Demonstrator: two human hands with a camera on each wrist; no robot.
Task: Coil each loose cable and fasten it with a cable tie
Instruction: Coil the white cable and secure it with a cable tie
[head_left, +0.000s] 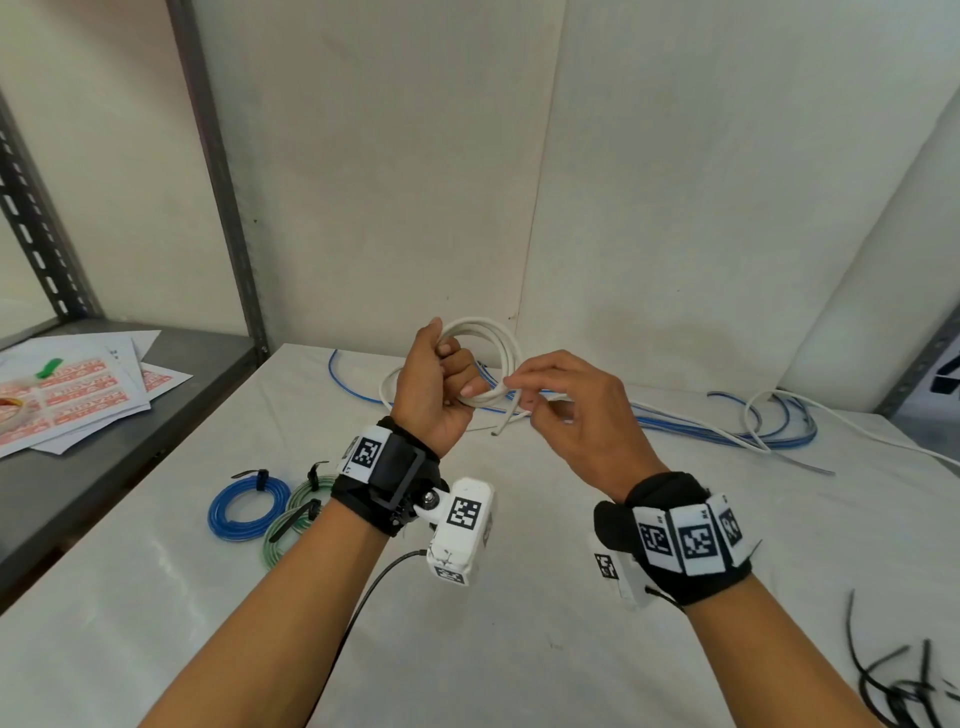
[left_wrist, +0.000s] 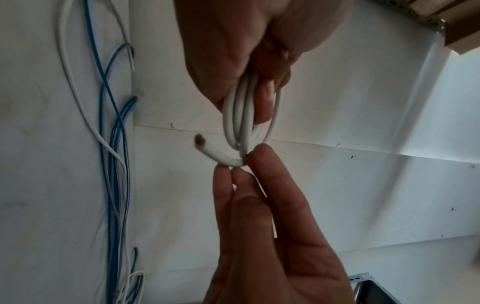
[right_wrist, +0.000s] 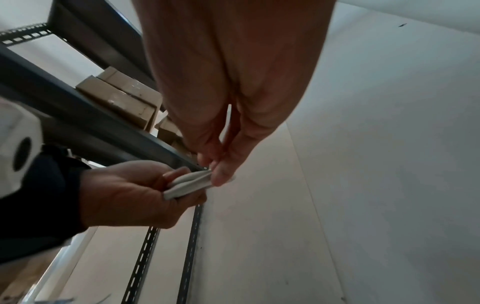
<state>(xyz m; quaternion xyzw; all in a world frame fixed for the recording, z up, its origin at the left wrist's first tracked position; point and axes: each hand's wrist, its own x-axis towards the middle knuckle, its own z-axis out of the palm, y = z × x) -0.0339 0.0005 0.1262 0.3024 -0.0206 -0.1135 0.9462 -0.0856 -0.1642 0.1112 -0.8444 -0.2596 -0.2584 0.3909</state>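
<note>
A white cable (head_left: 500, 349) is wound into a small coil held above the white table (head_left: 519, 597). My left hand (head_left: 457, 366) grips one side of the coil in a fist, with the loops running through the palm (left_wrist: 241, 115). My right hand (head_left: 519, 397) pinches the cable at the coil's lower right, thumb against forefinger (left_wrist: 262, 158). The short free end (left_wrist: 206, 148) sticks out past the right fingertips and hangs down (head_left: 501, 426). From the right wrist, the bundled strands (right_wrist: 187, 185) lie in the left hand (right_wrist: 130, 195), with my right fingertips (right_wrist: 221, 174) on them.
A tied blue coil (head_left: 248, 506) and two tied green coils (head_left: 297, 512) lie at the left. Loose blue and white cables (head_left: 727, 431) sprawl along the back right. Black cable ties (head_left: 893, 680) lie at the front right. Papers (head_left: 78, 389) rest on the grey shelf left.
</note>
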